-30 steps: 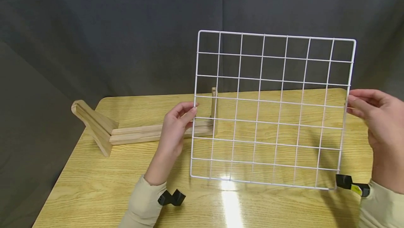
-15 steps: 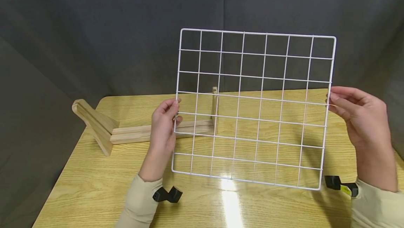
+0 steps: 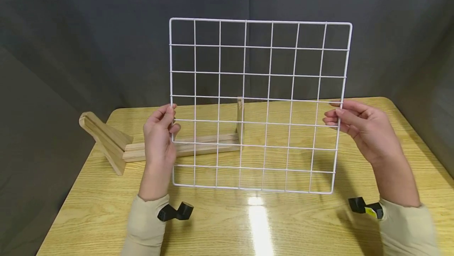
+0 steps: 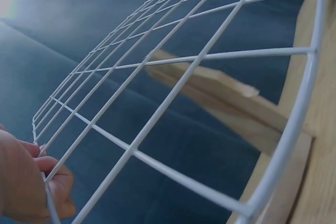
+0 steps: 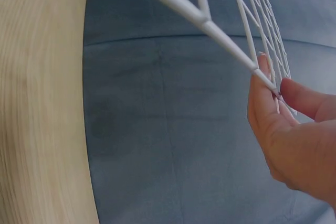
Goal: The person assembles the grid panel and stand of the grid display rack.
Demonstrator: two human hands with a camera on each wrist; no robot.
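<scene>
1. White wire grid panel (image 3: 259, 104) is held upright above the wooden table (image 3: 227, 224), between both hands.
2. Left hand (image 3: 159, 136) pinches its left edge, thumb and fingers clamped on the wire.
3. Right hand (image 3: 361, 130) pinches the right edge the same way.
4. Wooden stand (image 3: 156, 143) lies just behind the left hand.

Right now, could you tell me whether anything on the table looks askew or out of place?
One thing: the wooden stand hangs over the table's left edge. Otherwise nothing stands out; the white wire grid is upright and undamaged, held at both side edges by the left hand and right hand.
</scene>
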